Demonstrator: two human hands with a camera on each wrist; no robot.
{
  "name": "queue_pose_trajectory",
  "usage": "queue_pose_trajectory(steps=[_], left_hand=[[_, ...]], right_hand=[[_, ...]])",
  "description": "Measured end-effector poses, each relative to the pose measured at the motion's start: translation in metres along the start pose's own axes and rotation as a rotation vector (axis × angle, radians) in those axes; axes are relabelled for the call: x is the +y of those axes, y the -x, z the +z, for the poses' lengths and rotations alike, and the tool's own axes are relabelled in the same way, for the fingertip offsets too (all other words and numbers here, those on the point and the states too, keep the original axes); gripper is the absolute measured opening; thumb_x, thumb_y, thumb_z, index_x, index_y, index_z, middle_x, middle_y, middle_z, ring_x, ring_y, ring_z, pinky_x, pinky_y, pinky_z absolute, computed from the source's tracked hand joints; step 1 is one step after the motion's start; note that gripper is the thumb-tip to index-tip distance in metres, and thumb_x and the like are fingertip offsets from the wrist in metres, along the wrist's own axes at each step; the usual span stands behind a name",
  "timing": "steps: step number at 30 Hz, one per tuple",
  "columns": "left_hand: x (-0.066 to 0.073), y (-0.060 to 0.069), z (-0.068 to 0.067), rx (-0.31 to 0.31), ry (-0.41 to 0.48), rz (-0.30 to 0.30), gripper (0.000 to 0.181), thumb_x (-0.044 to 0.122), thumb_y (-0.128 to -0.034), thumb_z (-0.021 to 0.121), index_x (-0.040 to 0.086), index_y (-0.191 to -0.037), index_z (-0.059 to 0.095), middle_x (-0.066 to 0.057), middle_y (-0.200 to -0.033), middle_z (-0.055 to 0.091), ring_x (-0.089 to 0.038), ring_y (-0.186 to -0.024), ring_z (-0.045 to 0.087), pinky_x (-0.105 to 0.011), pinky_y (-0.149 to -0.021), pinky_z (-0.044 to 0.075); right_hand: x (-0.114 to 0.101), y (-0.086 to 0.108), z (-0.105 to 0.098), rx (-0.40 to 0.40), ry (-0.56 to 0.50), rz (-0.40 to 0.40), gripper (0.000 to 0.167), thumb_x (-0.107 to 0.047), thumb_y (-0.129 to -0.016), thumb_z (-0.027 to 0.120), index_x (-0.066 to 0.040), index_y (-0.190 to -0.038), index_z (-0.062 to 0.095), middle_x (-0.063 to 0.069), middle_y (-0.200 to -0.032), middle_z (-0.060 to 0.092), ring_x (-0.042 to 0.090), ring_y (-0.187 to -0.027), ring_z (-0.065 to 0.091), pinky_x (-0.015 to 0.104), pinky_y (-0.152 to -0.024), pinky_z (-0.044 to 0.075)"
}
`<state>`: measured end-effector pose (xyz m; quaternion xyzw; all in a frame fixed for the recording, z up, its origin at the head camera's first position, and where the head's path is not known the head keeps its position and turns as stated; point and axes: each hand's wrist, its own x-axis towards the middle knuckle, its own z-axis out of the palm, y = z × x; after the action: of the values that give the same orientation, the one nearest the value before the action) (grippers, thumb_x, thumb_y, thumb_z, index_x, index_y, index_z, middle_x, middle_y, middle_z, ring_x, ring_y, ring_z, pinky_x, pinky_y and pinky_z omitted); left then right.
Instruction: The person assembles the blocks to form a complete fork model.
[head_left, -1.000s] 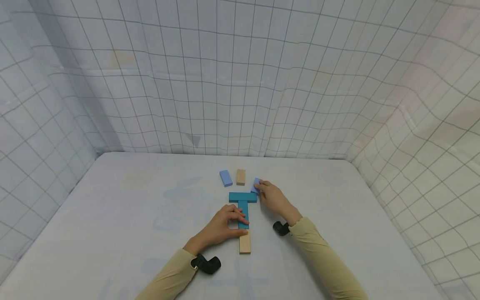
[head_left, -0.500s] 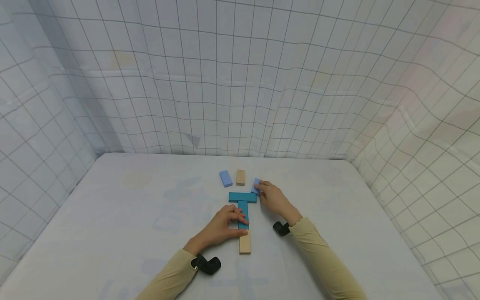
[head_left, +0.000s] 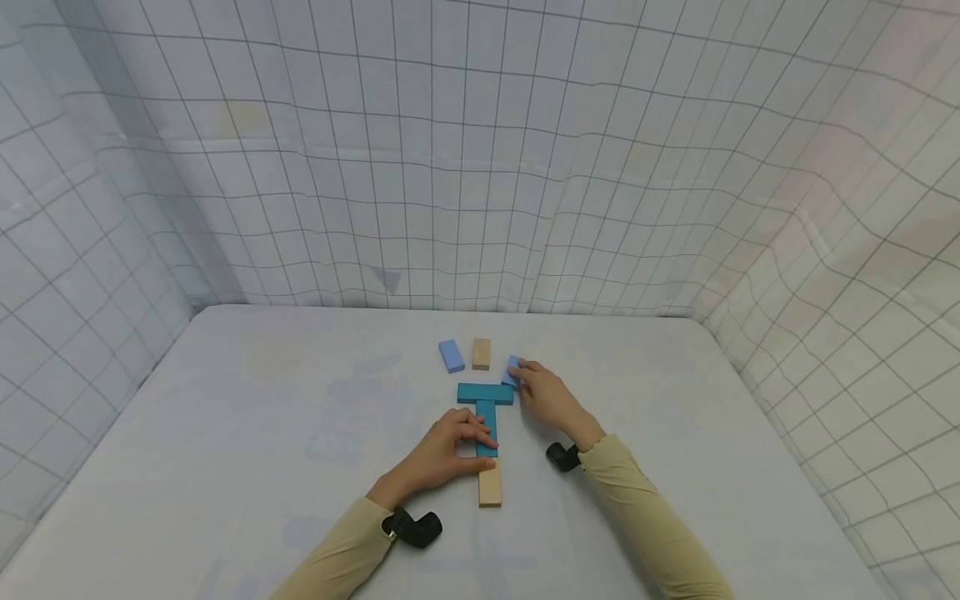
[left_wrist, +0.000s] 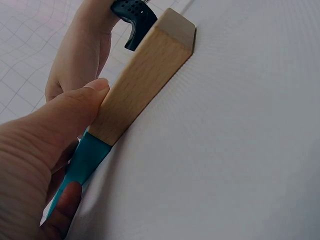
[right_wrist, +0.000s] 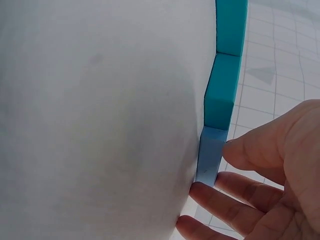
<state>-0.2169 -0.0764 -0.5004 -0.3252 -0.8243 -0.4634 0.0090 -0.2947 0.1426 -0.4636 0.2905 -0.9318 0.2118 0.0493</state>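
Observation:
In the head view, two teal blocks form a T, a crossbar (head_left: pixel 472 393) above a stem (head_left: pixel 486 410); a wooden block (head_left: pixel 490 487) meets the stem's lower end. My left hand (head_left: pixel 438 454) rests over the joint, thumb on the wooden block (left_wrist: pixel 142 82) and bent fingers across the teal stem (left_wrist: pixel 90 157). My right hand (head_left: pixel 553 402) pinches a light blue block (head_left: pixel 512 372) beside the crossbar's right end. In the right wrist view, the light blue block (right_wrist: pixel 210 152) touches the teal crossbar (right_wrist: pixel 220 92), with thumb and fingertips at its edges.
Behind the crossbar, another light blue block (head_left: pixel 452 357) lies slightly tilted, with a small wooden block (head_left: pixel 482 354) to its right. The white table (head_left: pixel 225 417) is enclosed at the back and sides by a grid-patterned cloth (head_left: pixel 450 167).

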Motion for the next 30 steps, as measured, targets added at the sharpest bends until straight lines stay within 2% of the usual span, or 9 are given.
queue_pose_trajectory(steps=[9, 17, 30], left_hand=[[0.0003, 0.0001, -0.0004, 0.007, -0.012, 0.02, 0.023, 0.031, -0.0806, 0.077, 0.019, -0.1, 0.075, 0.004, -0.109, 0.057, -0.017, -0.113, 0.045, -0.043, -0.097, 0.037], [-0.0003, 0.0002, 0.0009, 0.008, -0.003, 0.014, 0.023, 0.032, -0.0803, 0.077, 0.019, -0.1, 0.075, 0.006, -0.109, 0.056, -0.018, -0.114, 0.045, -0.044, -0.098, 0.036], [0.0005, 0.0009, 0.0006, 0.002, -0.011, 0.008, 0.022, 0.031, -0.0809, 0.077, 0.02, -0.1, 0.074, 0.006, -0.11, 0.056, -0.016, -0.113, 0.045, -0.042, -0.096, 0.037]], right_hand=[[0.0001, -0.0008, -0.0002, -0.005, 0.007, 0.003, 0.034, 0.003, -0.092, 0.054, 0.005, -0.126, 0.058, 0.024, -0.131, 0.05, 0.036, -0.12, 0.05, 0.044, -0.096, 0.042], [-0.0025, -0.0009, -0.0026, -0.013, 0.012, 0.007, 0.034, 0.0, -0.092, 0.058, 0.005, -0.125, 0.058, 0.024, -0.131, 0.05, 0.036, -0.12, 0.05, 0.045, -0.097, 0.041], [-0.0069, 0.0015, -0.004, -0.058, 0.016, -0.014, 0.033, -0.027, -0.091, 0.066, -0.013, -0.12, 0.068, 0.02, -0.136, 0.048, 0.035, -0.125, 0.045, 0.049, -0.094, 0.042]])
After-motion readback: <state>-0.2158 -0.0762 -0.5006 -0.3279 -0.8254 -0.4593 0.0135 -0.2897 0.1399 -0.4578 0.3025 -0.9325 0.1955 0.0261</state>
